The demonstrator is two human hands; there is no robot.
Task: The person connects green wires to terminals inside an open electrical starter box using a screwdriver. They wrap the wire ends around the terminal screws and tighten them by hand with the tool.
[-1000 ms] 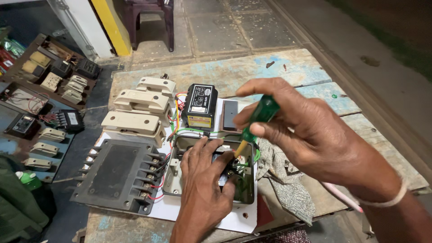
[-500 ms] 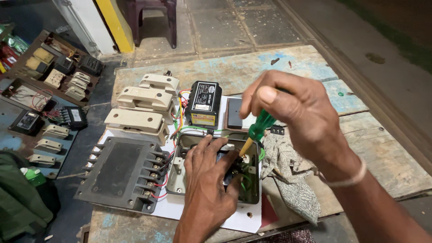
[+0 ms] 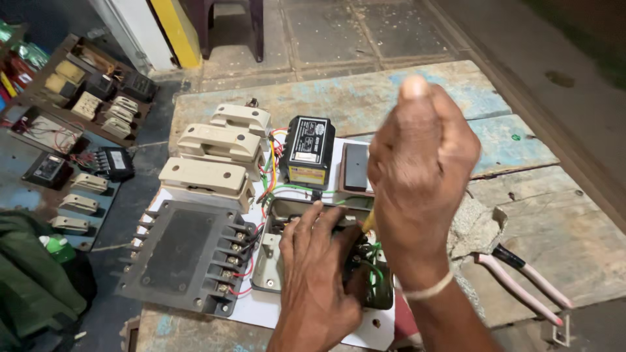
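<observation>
The left hand (image 3: 319, 274) lies palm down over an open grey switch box (image 3: 274, 257), its fingers curled around a dark part inside it, where green wires (image 3: 373, 270) loop out just beside the fingertips. The right hand (image 3: 420, 169) is closed in a fist above the same box, knuckles toward the camera. Only a short yellow bit of a tool shaft (image 3: 369, 223) shows beneath it, pointing down into the box; the handle is hidden inside the fist. A pale band circles the right wrist.

The box sits on a white board (image 3: 261, 306) that lies on a worn desk (image 3: 339, 98) of blue-painted planks. On the board, left of the box, is a large dark grey terminal block (image 3: 179, 254) with screw lugs along its edges. Behind it stand three cream fuse carriers (image 3: 218, 156) in a row, and to their right a black module (image 3: 306, 150) with a label, wired in red, yellow and green. A dark flat cover (image 3: 356, 166) lies just right of the module.

A grey rag (image 3: 476, 228) lies right of the hands, and pliers with pink handles (image 3: 521, 280) rest beyond it. On the floor to the left, panels with more switches (image 3: 85, 137) lie about.
</observation>
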